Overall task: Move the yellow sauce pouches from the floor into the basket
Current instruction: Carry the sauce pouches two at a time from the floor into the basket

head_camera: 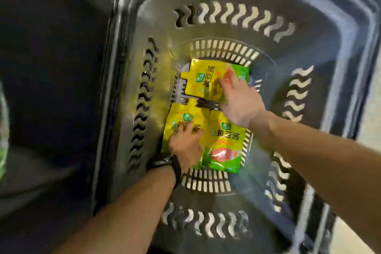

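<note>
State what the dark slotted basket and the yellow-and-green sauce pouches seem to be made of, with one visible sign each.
The dark slotted basket looks like moulded hard plastic with a semi-gloss finish: wavy and straight cut-out slots, and a sheen on the walls. The yellow-and-green sauce pouches are probably flexible printed plastic film, glossy: they show bright highlights and lie flat and soft.

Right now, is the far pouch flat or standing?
Flat: the far pouch lies face up on the basket floor, under the right hand.

Basket [144, 27] walls ring me; only the open top lets me pass. The 12 o'clock pouch [198, 80], 7 o'clock pouch [177, 113] and 5 o'clock pouch [224, 142] cover the bottom.
</note>
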Motion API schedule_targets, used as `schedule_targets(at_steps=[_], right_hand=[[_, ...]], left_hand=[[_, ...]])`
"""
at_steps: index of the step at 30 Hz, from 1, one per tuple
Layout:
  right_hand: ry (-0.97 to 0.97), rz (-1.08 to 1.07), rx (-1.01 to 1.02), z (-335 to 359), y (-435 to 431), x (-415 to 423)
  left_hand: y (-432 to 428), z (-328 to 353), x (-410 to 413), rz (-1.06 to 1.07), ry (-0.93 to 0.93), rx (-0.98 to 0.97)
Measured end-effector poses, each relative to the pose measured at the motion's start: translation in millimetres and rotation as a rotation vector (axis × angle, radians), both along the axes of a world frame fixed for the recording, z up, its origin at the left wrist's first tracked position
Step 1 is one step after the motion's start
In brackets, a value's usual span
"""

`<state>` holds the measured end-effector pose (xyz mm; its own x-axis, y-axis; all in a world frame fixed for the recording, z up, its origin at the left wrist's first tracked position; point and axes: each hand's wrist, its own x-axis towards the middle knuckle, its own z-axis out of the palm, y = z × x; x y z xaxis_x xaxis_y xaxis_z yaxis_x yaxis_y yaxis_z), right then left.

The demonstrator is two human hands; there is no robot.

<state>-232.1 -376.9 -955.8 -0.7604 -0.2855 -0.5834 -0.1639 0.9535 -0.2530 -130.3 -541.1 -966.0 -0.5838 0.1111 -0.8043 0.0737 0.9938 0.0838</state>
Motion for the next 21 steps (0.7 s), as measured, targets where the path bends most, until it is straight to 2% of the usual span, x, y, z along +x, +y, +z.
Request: schedule_targets(at_steps=[3,6,10,16,21], right_hand=[[-0.066,-0.025,0.013,60,11,26],[-0.11,-0.067,0.019,130,24,43],[-0.08,-0.075,0.006,225,51,51],[-0.026,-0.102,0.045,369,94,73],[0.001,-0.245,0.063,467,126,134]], left_hand=[[12,55,-21,-0.06,-0.064,-0.013],[23,133,-37,-0.024,0.04,-0.005],[38,242,-45,-0.136,0.157,-0.035],[59,374,-14,-0.151,0.265,0.001],[73,463,24,-0.125,0.291,0.073]])
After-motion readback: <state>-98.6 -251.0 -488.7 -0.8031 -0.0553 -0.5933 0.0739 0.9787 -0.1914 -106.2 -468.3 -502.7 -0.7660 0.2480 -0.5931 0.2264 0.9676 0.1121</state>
